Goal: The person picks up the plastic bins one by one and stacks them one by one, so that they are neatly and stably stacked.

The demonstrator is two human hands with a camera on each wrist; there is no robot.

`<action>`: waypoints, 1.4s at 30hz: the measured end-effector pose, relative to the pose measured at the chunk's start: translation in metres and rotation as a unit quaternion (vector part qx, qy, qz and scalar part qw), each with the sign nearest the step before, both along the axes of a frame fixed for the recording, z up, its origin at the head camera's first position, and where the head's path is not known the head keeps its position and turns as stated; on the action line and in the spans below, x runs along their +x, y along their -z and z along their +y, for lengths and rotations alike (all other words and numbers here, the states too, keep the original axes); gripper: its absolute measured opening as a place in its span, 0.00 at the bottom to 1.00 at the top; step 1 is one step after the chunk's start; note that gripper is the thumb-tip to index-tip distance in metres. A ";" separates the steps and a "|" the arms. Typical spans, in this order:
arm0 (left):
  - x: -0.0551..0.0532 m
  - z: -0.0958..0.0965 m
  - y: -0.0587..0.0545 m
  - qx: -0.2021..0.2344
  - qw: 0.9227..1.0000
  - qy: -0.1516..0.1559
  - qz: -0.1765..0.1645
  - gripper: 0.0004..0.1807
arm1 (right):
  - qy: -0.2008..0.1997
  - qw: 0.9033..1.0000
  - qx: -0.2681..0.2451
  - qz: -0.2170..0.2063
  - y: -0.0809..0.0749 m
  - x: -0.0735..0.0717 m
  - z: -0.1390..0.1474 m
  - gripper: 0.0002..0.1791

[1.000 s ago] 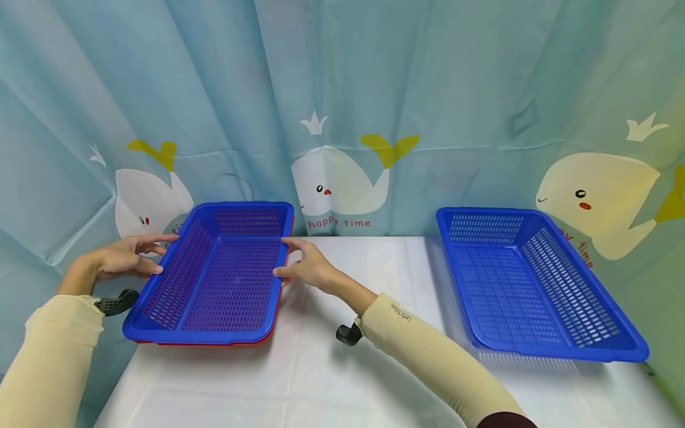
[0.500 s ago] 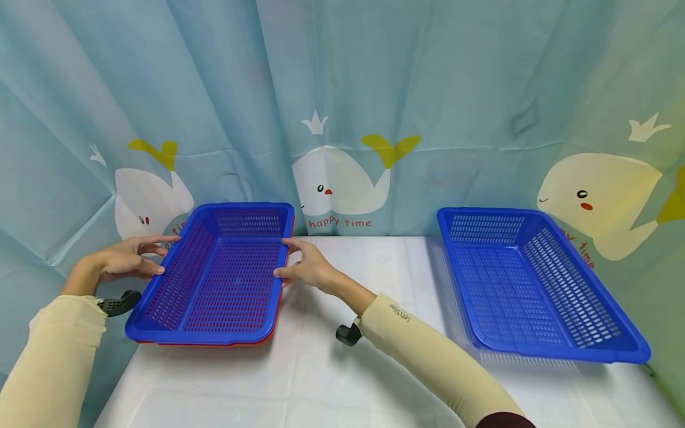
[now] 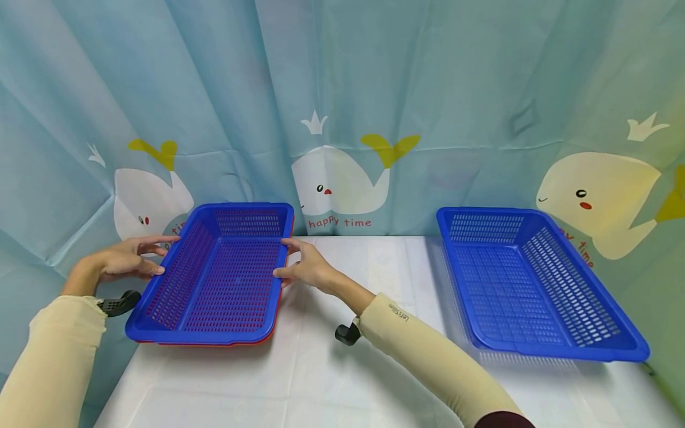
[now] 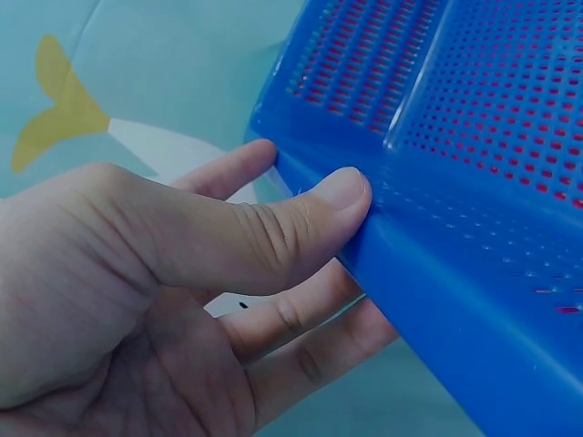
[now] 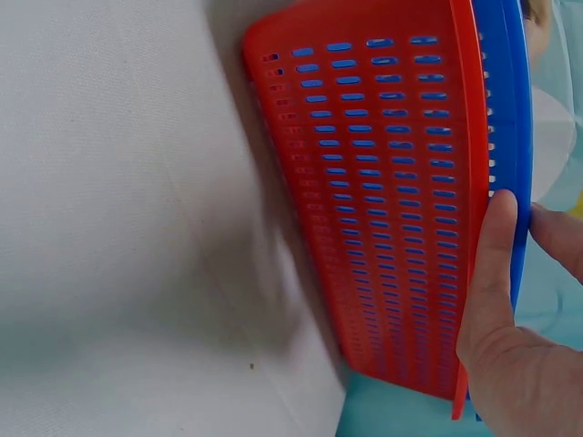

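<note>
A blue plastic basket (image 3: 235, 285) with slotted walls sits nested in a red basket (image 5: 373, 182) at the left of the table. Only the red one's edge shows below the blue rim in the head view. My left hand (image 3: 120, 258) holds the blue rim on its left side, thumb on top and fingers beneath, as the left wrist view shows. On the opposite side, my right hand (image 3: 313, 267) pinches the blue rim between thumb and fingers. From the right wrist, the red wall stands beside the white tabletop, with the blue rim above the red one.
Another blue basket (image 3: 514, 297) stands at the right of the table, with a clear, see-through slotted basket (image 3: 530, 361) showing under it. A white cloth (image 3: 342, 380) covers the table. Behind hangs a light blue curtain (image 3: 455, 89) with whale prints.
The left hand and the left side of the blue basket have shifted very slightly to the right since a second ago. Both hands keep their hold on the rim.
</note>
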State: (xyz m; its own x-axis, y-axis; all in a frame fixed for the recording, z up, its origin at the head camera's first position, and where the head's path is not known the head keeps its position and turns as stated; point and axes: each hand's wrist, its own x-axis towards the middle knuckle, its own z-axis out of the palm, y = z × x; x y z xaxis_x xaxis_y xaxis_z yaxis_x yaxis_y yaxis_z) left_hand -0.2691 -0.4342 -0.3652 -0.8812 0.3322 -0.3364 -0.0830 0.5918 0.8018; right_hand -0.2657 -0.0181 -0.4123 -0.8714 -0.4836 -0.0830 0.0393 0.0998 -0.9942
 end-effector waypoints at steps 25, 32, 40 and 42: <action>0.000 0.005 -0.003 -0.029 0.999 0.012 0.014 0.48 | 0.005 0.988 0.118 0.095 -0.011 0.004 0.001 0.45; 0.006 0.006 0.002 -0.033 0.999 -0.007 0.025 0.46 | 0.002 0.981 0.141 0.130 -0.008 0.005 0.003 0.45; 0.013 0.010 0.009 -0.041 0.998 -0.038 0.041 0.49 | 0.000 0.967 0.169 0.188 -0.006 0.010 0.008 0.46; 0.014 0.010 0.009 -0.038 0.998 -0.038 0.044 0.49 | 0.002 0.964 0.176 0.200 -0.006 0.010 0.009 0.46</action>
State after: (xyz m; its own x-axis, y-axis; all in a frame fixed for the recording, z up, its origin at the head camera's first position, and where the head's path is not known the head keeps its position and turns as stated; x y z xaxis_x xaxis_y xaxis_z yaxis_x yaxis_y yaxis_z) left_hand -0.2546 -0.4244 -0.3743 -0.9299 0.2406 -0.2782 -0.0606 0.6458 0.7611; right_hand -0.2552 -0.0092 -0.4058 -0.8691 -0.4839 0.1022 -0.3399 0.4343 -0.8342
